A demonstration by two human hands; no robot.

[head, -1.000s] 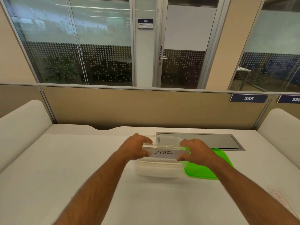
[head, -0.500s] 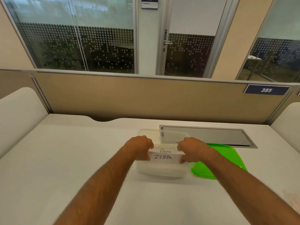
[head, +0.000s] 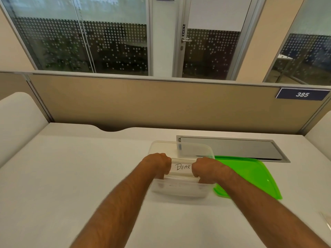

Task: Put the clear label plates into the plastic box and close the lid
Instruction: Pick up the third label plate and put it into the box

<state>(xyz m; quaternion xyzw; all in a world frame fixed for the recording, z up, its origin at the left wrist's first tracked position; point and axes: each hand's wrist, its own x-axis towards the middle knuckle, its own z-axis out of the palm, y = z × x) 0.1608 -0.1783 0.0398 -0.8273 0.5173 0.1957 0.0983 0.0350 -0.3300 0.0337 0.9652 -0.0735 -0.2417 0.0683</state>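
Observation:
A clear plastic box (head: 195, 149) stands open on the white desk, in the middle of the view. Inside it a clear label plate (head: 182, 167) with "BEAR" written on it lies between my hands. My left hand (head: 157, 163) grips the plates at their left end and my right hand (head: 206, 169) grips them at the right end, both reaching down into the box. More plates lie under the top one, blurred through the front wall. The green lid (head: 250, 174) lies flat on the desk, touching the box's right side.
A grey metal cable hatch (head: 232, 149) is set in the desk behind the box and lid. A beige partition (head: 143, 104) closes the back, with white side panels left and right. A thin clear item (head: 326, 221) shows at the right edge.
My hands have lowered the stack of plates into the box. The "ZEBRA" plate has dropped out of sight and "BEAR" now shows on top. The view tilted down.

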